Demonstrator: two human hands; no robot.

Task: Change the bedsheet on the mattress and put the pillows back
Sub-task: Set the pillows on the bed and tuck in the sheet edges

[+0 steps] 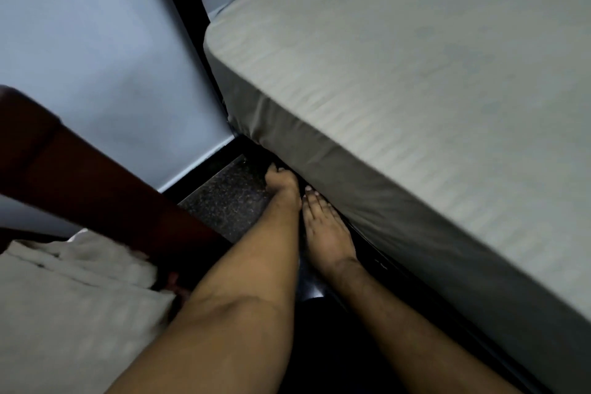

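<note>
Fingers (315, 198) of right hand (323, 230) straight and together, tips pushed under lower edge of mattress (415, 80), pressing bedsheet (319, 150) hem inward. Left hand (283, 182) just beside, nearer the mattress corner, fingers curled at the hem; whether gripping cloth cannot be told. Bedsheet drawn over the mattress top and side, corner wrapped. Bed frame (192, 9) dark, against the mattress head end. Pale bundled linen (80, 281) well apart from the mattress, by wooden furniture (80, 169). Risk: hem tucked too shallow, likely to pull free at the corner once tension shifts; fingers liable to pinching between mattress and frame.
</note>
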